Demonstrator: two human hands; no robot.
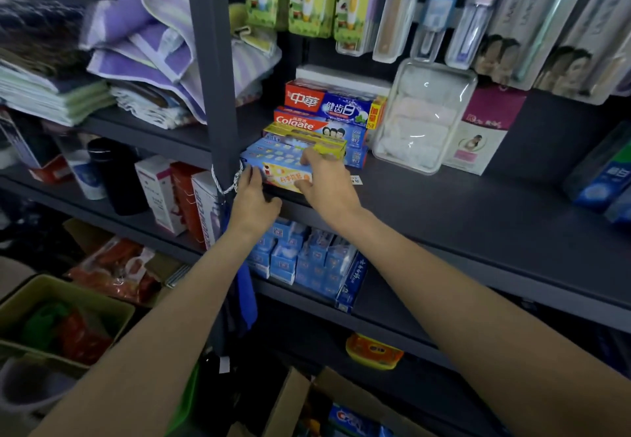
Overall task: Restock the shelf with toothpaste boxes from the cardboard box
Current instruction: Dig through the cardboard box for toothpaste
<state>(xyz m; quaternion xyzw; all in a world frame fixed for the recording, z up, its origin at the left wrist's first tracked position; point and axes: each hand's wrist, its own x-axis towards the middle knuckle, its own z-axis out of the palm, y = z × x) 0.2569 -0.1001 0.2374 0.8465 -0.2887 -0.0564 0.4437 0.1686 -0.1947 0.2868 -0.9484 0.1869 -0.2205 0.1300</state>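
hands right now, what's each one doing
Left hand: fingers touch the left end of the blue toothpaste box.
Right hand: grips the same box.

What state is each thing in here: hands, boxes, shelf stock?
Left hand: fingers on the left end of the front toothpaste box.
Right hand: gripping that box's right end.
Front toothpaste box: lying flat at the shelf edge.
Toothpaste stack: piled behind it.
Cardboard box: open.
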